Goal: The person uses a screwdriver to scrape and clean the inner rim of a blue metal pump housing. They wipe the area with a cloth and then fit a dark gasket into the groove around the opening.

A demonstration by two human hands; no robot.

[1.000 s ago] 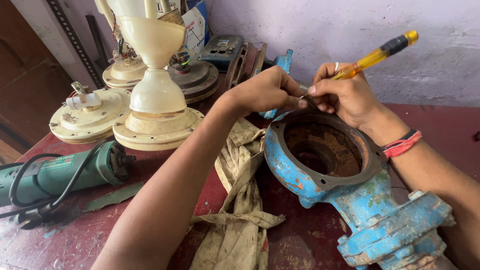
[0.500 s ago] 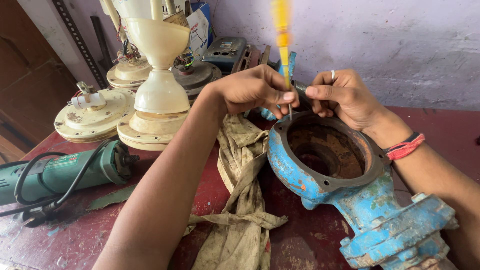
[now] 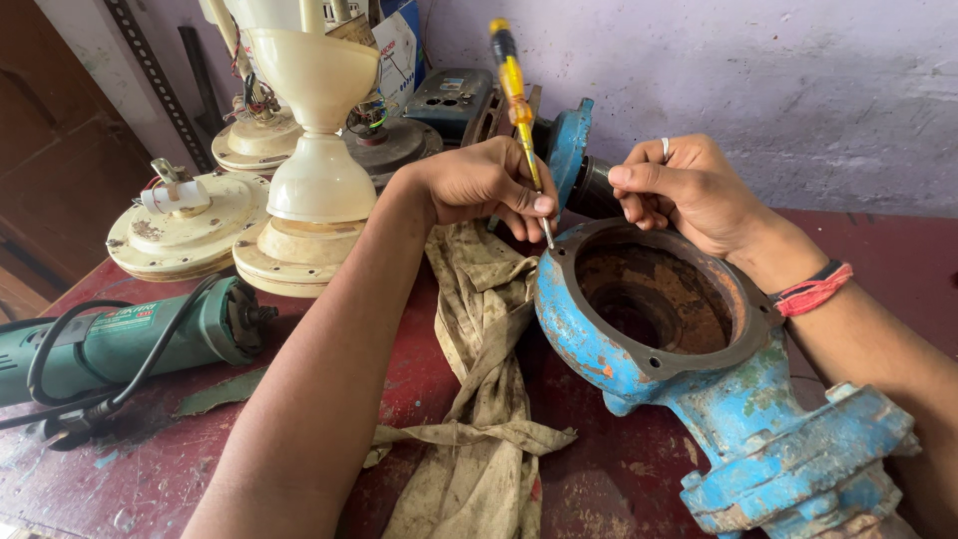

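- Left hand point(image 3: 486, 183), centre of the frame: fingers pinch the shaft of a yellow-handled screwdriver point(image 3: 518, 100) low down, near the tip. The tool stands almost upright, and the low grip steadies the tip where it meets the upper left rim of the blue pump housing point(image 3: 654, 329).
- Right hand point(image 3: 689, 190), right of centre: it holds nothing; its fingers are loosely curled and it hovers just above the far edge of the housing rim. A ring shows on one finger and a red band on the wrist.
- Blue pump housing, lower right: it lies tilted so its round opening faces up toward the camera, exposing the rusty brown cavity and the bolt holes in its flange.
- Dirty rag point(image 3: 482, 399), lower centre: it lies draped on the red table point(image 3: 619, 479), just beside the housing and under the left forearm.
- Green angle grinder point(image 3: 120, 334), lower left: it lies on its side with its black cord looped over the body, well apart from both hands.
- Cream ceiling fan parts point(image 3: 299, 200), upper left: they are stacked at the back of the table.
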